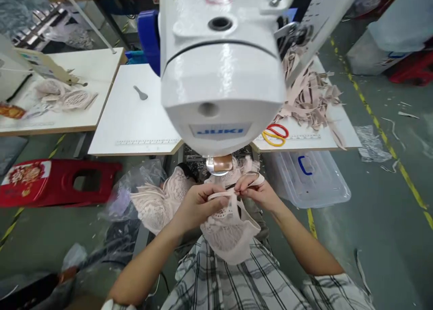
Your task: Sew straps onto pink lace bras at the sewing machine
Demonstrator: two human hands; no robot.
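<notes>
Both hands work at a pale pink lace bra [228, 238] that hangs over my lap, below the head of a white sewing machine [221, 89]. My left hand [206, 202] pinches a narrow strap of the bra between thumb and fingers. Close beside it, my right hand [255, 190] is closed on the same strap, with a loop of it rising over the fingers. More lace bra cups [158, 206] lie stacked to the left of my left hand. The needle area is hidden behind the machine head.
Red-and-yellow-handled scissors [275, 135] lie on the white table [135, 120], right of the machine, near a heap of pink fabric strips [311, 98]. A small grey tool [140, 93] rests on the left side. Below are a clear lidded box [311, 179] and a red stool [84, 181].
</notes>
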